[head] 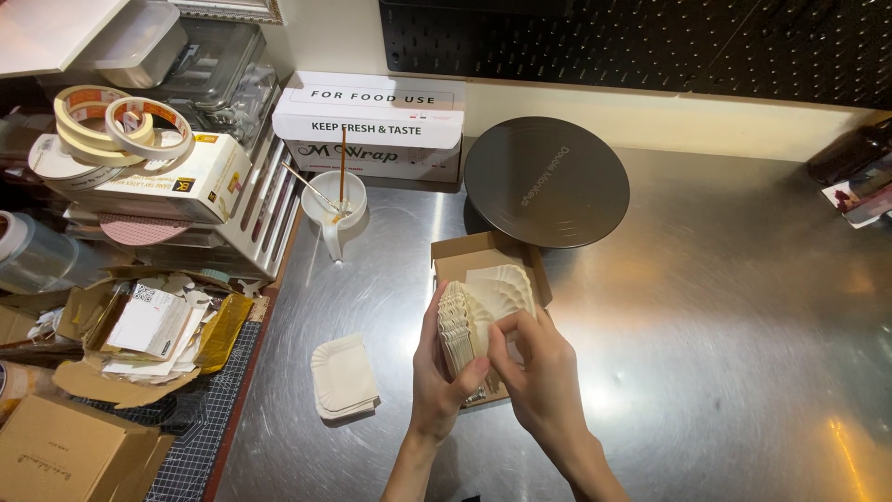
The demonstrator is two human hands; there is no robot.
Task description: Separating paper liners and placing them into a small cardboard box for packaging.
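My left hand [437, 376] grips a thick stack of cream fluted paper liners [460, 325], held on edge above an open brown cardboard box [455, 258]. My right hand [539, 376] pinches at the stack's right side, with its fingers on the outermost liner [502, 284], which fans out over the box. A small pile of the same liners [344, 376] lies flat on the steel worktop [706, 316] to the left of my hands.
A dark round turntable [546, 181] stands behind the box. A white cup [334, 200] with sticks and a long white wrap box [372, 125] sit at the back. Tape rolls [116, 125], boxes and paper scraps [149, 325] crowd the left side.
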